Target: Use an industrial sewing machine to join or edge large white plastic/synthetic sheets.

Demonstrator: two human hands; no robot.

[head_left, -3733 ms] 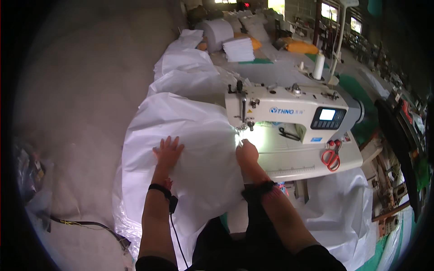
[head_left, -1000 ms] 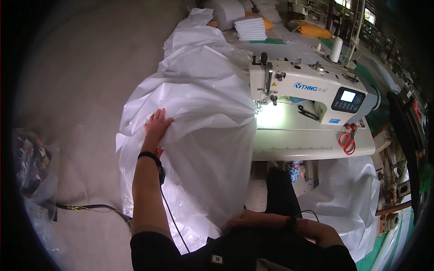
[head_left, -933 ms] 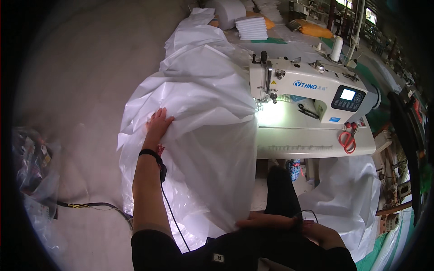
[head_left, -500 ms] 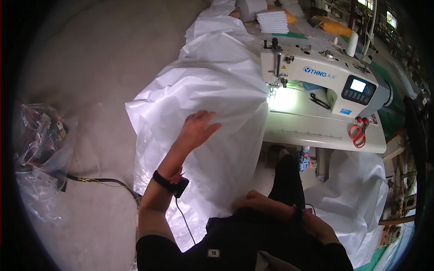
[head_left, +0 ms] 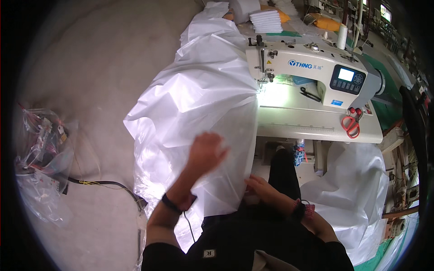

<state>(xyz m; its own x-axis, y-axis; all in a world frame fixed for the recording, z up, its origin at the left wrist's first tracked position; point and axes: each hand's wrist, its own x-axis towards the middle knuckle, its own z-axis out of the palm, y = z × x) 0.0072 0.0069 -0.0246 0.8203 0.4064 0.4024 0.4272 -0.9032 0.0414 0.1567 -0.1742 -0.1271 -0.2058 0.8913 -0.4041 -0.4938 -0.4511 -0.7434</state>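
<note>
A large white plastic sheet [head_left: 199,101] hangs in folds left of the white sewing machine [head_left: 303,63], its right side running in under the lit needle area. Above the sheet's lower middle is my left hand [head_left: 207,153], blurred by motion, thumb apart from the fingers and nothing seen in it. My right hand [head_left: 264,189] is at the sheet's right edge, close to my body. Its fingers are closed on that edge, though the fingertips are partly hidden.
Red-handled scissors [head_left: 350,126] and black thread snips [head_left: 310,94] lie on the machine bed. Behind stand folded white stacks [head_left: 266,21] and a thread cone [head_left: 342,36]. A clear bag of items [head_left: 43,140] and a black cable [head_left: 101,183] are at left. More white sheeting [head_left: 348,194] hangs at right.
My right hand has moved up and forward from my lap to the sheet's edge. My left hand has shifted slightly right and nearer my body. The view has shifted a little.
</note>
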